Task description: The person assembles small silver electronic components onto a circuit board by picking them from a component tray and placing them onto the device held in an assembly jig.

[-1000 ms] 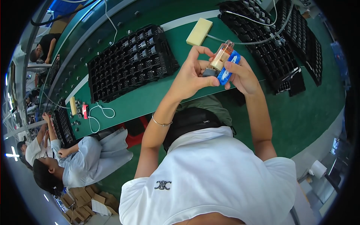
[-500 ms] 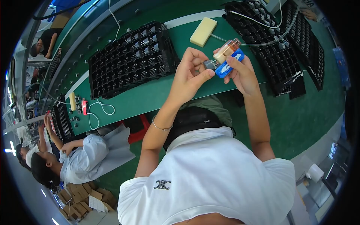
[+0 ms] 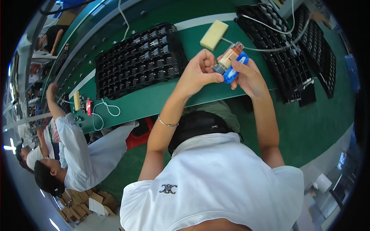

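Above the near edge of a green table (image 3: 150, 98), a grey plug (image 3: 219, 69) is held by the left hand (image 3: 198, 73), fingers curled; a blue block (image 3: 230, 75) is clasped in the right hand (image 3: 251, 79). Farther left, a co-worker's arm (image 3: 58, 107), bent half a second earlier, is outstretched.

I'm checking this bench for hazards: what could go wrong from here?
The left hand holds a small grey part, which could slip and drop. The right hand grips a blue piece close beside a clear-topped cream cylinder; they might knock together. A pale cord crosses the black trays and could snag if pulled.
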Available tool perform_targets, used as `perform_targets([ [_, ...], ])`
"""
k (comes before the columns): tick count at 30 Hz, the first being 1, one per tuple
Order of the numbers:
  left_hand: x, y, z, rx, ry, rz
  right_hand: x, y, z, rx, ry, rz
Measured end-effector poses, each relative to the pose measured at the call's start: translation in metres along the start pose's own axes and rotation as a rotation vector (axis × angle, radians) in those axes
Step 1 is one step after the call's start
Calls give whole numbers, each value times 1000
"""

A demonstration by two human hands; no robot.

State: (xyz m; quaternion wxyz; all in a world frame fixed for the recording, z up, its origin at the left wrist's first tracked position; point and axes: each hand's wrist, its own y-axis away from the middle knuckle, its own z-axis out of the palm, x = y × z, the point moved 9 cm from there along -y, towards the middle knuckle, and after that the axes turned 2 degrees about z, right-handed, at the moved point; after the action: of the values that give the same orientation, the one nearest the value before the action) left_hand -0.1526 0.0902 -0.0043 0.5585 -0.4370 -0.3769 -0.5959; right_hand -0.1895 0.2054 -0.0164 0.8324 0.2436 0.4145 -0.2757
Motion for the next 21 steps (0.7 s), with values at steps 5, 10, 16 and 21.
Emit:
perform_targets([
  [5, 11, 0, -7, 60, 49, 30, 0, -13, 7, -85, -52, 49],
  [10, 70, 35, -73, 411, -513, 233, -65, -57, -49, 315, 478, -314],
  [16, 112, 59, -149, 892, -1686, -119, -73, -85, -45, 461, 1222, -592],
  [21, 104, 50, -162, 844, -1754, -198, -62, -97, -39, 547, 1405, -543],
])
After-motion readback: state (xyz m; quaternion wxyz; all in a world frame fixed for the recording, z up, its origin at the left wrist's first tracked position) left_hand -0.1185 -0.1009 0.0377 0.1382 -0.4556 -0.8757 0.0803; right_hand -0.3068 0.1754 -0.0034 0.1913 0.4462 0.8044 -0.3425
